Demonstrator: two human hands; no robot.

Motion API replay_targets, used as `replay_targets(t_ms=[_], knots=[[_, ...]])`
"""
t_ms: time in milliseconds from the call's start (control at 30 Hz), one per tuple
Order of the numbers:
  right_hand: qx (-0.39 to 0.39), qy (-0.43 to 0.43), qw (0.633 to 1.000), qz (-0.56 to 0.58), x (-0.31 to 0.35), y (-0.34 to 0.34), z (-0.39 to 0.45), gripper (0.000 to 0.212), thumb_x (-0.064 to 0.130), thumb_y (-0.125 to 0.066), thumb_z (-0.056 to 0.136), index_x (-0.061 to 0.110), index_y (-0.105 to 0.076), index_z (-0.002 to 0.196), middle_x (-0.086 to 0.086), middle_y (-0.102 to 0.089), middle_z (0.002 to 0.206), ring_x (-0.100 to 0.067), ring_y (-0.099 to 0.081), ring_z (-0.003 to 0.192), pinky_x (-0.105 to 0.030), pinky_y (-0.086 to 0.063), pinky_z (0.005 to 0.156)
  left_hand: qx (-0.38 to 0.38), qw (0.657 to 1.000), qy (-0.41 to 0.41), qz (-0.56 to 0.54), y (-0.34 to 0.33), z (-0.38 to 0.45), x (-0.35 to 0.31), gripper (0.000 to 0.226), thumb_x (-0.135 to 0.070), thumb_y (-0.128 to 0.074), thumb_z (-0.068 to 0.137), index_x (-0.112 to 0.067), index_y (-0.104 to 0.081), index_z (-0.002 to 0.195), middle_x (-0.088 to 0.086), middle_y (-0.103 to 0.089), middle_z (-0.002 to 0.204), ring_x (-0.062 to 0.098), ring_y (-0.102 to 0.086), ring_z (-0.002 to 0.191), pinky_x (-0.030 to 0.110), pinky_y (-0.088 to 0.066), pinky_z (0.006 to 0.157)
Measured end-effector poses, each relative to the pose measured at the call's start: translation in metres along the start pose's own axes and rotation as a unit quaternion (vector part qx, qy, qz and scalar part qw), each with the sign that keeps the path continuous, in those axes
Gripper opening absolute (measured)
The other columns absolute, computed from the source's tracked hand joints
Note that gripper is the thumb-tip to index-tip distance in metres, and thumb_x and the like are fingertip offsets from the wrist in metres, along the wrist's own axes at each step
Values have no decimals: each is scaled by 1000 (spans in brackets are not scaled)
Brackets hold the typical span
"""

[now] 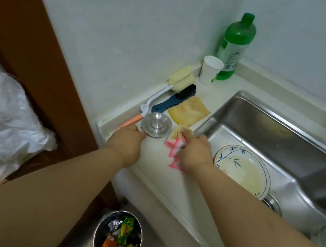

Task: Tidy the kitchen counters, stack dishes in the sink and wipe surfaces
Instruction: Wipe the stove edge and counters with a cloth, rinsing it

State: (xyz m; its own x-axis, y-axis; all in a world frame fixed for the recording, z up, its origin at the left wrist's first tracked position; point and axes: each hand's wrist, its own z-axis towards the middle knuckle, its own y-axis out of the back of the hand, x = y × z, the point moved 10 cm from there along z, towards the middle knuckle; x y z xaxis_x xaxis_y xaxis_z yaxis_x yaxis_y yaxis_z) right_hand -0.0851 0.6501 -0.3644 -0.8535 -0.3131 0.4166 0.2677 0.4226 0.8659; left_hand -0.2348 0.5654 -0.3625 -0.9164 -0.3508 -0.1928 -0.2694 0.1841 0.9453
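Observation:
My right hand (194,154) presses a pink-edged cloth (173,147) onto the white counter (150,164) left of the sink, its fingers curled over the cloth. My left hand (127,141) touches the near edge of a round steel sink strainer lid (156,124) on the counter; its fingertips are hidden. A white plate with blue bamboo pattern (242,171) lies in the steel sink (287,132).
A yellow cloth (189,110), a dark brush (174,100) and a white sponge brush (180,77) lie behind the lid. A paper cup (210,69) and green detergent bottle (235,47) stand in the corner. A trash bin (117,238) sits below on the floor.

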Motion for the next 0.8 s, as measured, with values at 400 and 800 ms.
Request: replay_targets(t_ms=[400, 800], knots=[[30, 76, 994, -76, 33, -21, -50, 48, 24, -63, 82, 33, -52, 128, -6, -37, 115, -30, -36, 114, -35, -39, 94, -43, 996, 51, -53, 6, -36, 32, 38, -3, -50, 87, -13, -61, 122, 4, -49, 125, 26, -51, 114, 35, -45, 98], [76, 124, 989, -21, 57, -52, -73, 45, 21, -55, 86, 40, -56, 127, -2, -38, 104, -25, -49, 106, -27, -42, 91, -58, 993, 81, -62, 6, -45, 54, 38, -4, -47, 88, -10, -60, 123, 7, -48, 122, 28, -51, 112, 37, -47, 97]])
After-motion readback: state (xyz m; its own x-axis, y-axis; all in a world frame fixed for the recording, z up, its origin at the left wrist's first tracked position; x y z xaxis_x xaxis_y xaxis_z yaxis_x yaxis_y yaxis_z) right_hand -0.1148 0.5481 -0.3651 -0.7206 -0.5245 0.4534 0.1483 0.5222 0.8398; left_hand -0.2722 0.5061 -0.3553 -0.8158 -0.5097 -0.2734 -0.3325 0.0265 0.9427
